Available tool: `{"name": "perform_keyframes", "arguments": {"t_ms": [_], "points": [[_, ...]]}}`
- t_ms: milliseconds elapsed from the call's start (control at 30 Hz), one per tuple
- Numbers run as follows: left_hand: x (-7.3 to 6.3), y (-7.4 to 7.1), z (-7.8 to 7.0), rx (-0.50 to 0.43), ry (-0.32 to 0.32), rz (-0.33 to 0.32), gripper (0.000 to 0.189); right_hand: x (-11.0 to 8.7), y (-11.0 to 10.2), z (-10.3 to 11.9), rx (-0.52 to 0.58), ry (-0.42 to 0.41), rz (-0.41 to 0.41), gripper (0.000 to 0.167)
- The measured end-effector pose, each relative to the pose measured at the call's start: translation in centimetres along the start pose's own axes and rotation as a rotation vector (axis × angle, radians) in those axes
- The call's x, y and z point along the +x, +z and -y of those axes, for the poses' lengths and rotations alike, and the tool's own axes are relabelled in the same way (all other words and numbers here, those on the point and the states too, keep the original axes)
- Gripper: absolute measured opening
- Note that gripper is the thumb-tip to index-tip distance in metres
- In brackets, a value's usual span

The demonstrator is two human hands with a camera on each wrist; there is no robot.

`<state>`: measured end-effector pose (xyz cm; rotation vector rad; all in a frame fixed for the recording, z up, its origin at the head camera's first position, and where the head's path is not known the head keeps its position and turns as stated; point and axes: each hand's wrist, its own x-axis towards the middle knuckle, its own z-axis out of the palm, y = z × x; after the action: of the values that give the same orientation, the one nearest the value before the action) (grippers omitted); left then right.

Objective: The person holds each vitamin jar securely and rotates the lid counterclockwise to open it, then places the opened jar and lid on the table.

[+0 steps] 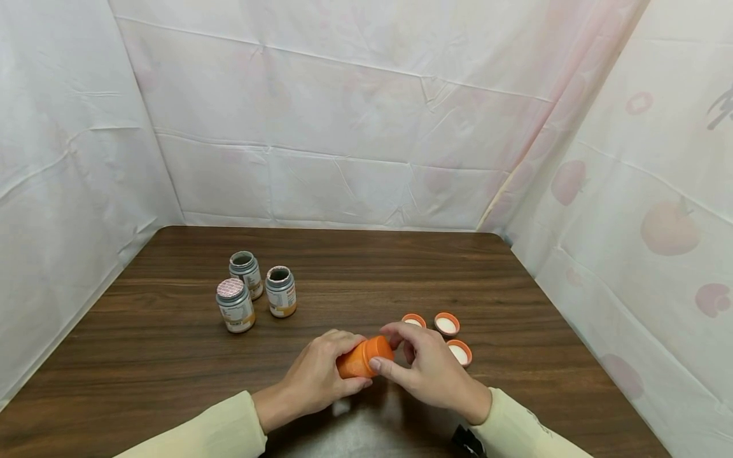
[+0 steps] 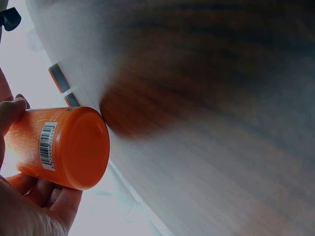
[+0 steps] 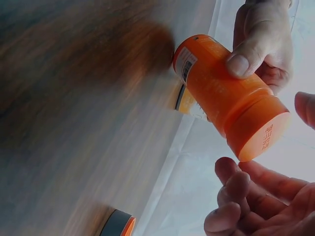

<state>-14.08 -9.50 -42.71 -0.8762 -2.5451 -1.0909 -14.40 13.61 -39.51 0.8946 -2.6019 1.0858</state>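
Observation:
My left hand grips an orange plastic bottle around its body, tilted with the capped end toward the right. A barcode label shows near the bottle's base in both wrist views. The orange screw cap is on the bottle and has raised lettering on its top. Around this cap my right hand is spread, thumb on one side and fingers on the other. In the right wrist view, the thumb stands apart from the cap, while the fingertips are right at its rim.
Three grey jars stand at the left of the wooden table: one jar has a patterned seal, two jars have open mouths. Three orange-rimmed lids with white insides lie beyond and beside my right hand. White sheets surround the table.

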Motion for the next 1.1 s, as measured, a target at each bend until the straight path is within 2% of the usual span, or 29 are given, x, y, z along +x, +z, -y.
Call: {"name": "perform_keyframes", "arguments": {"t_ms": [167,433,733,1100], "points": [[-0.01,-0.03,-0.07,0.0,-0.003,0.008,0.046,0.08,0.06,-0.02,0.003,0.036,0.021,0.036],[0.02,-0.04,-0.1,-0.003,-0.006,0.013,0.046,0.02,0.09,-0.17,0.02,0.029,0.036,0.032],[0.05,0.01,-0.05,0.001,0.0,0.002,0.046,-0.15,-0.09,-0.54,0.036,-0.11,0.014,0.041],[0.02,0.02,-0.01,0.008,0.004,-0.001,0.048,-0.07,-0.21,-0.56,0.071,-0.231,0.012,0.051]]}}
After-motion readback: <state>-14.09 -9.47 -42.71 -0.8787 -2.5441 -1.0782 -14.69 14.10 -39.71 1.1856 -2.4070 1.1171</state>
